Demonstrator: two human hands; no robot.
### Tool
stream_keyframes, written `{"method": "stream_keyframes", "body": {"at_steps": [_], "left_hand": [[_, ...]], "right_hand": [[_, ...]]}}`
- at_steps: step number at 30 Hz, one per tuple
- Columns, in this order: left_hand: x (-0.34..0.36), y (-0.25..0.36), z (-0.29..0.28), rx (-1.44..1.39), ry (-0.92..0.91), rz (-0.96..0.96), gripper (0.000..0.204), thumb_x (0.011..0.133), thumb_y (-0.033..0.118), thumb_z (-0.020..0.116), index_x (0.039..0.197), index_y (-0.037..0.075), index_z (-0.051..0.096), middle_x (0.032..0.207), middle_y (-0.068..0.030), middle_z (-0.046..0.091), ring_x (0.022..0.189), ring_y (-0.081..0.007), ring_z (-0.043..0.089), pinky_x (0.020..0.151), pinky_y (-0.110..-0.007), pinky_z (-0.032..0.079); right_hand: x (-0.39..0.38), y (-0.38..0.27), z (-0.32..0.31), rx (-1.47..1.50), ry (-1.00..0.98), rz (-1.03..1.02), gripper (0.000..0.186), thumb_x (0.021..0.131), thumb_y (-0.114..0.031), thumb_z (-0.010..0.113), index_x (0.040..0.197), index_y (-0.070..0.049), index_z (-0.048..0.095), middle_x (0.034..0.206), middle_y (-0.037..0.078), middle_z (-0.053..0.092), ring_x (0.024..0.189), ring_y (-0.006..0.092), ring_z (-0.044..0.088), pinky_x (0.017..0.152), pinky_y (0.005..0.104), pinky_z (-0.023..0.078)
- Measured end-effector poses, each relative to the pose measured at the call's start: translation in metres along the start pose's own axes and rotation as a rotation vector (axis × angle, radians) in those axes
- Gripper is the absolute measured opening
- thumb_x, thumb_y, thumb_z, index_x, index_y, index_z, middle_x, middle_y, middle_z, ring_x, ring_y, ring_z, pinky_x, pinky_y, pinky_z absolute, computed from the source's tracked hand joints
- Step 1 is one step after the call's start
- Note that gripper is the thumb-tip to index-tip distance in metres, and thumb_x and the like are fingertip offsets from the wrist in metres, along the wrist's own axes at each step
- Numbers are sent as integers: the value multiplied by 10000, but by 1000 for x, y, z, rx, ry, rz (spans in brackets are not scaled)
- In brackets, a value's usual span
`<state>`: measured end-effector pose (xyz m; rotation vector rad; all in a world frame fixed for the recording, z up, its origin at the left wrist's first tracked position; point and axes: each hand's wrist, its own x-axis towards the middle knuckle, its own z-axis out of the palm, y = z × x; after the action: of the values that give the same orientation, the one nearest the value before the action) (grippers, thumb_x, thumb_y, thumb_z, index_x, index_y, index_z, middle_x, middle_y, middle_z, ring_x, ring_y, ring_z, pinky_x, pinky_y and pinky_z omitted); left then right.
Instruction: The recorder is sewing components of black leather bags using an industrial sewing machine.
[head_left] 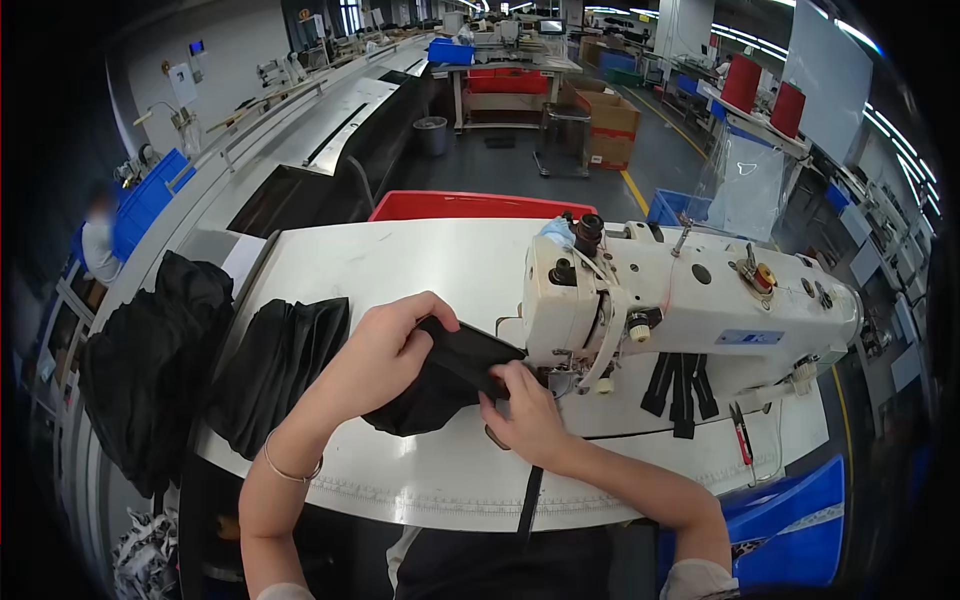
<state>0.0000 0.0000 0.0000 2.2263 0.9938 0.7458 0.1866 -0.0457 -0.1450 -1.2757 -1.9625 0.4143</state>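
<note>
A piece of black fabric (428,393) is stretched between my two hands in front of the sewing machine's needle area. My left hand (385,350) grips its upper left edge with curled fingers. Close to the presser foot, my right hand (528,412) pinches the fabric's right end between thumb and fingers. The white sewing machine (690,290) stands to the right, its head beside the fabric. A black strap (531,497) hangs over the table's front edge below my right hand. Left of my hands lies a stack of folded black fabric pieces (270,375).
A larger black fabric heap (150,365) lies at the far left. Black strips (683,398) and red-handled thread snips (741,433) rest on the white table (400,500) at right. Behind it stands a red bin (460,206). A blue bin (790,540) is at lower right.
</note>
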Motion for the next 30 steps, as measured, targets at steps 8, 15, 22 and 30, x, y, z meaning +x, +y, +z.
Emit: {"method": "stream_keyframes", "body": {"at_steps": [8, 15, 22, 30], "left_hand": [[9, -7, 7, 648, 99, 186, 165, 783, -13, 553, 936, 23, 605, 902, -87, 605, 835, -201, 555, 725, -321, 477], [-13, -31, 57, 533, -99, 382, 297, 718, 197, 738, 927, 35, 602, 889, -88, 595, 867, -264, 594, 718, -356, 504], [-8, -46, 44, 453, -398, 97, 190, 726, 163, 729, 809, 22, 632, 772, -105, 611, 781, -297, 614, 717, -396, 491], [-13, -42, 55, 671, -277, 322, 243, 728, 225, 733, 848, 30, 650, 778, -81, 631, 859, -239, 610, 822, -345, 442]], "right_hand": [[2, 8, 1, -214, 177, -197, 323, 777, -20, 554, 1091, 48, 520, 1040, 186, 568, 989, 333, 577, 860, 404, 482], [4, -2, -16, -26, -63, -341, 278, 722, 36, 589, 998, 53, 559, 969, 130, 598, 959, 309, 581, 855, 361, 484], [-4, 0, -6, -265, 91, -223, 309, 738, -14, 613, 1026, 67, 536, 987, 175, 561, 917, 286, 609, 783, 370, 516], [-9, 1, -21, 17, 57, -190, 178, 878, -138, 587, 1012, -22, 576, 918, 125, 592, 946, 320, 573, 818, 354, 477]]}}
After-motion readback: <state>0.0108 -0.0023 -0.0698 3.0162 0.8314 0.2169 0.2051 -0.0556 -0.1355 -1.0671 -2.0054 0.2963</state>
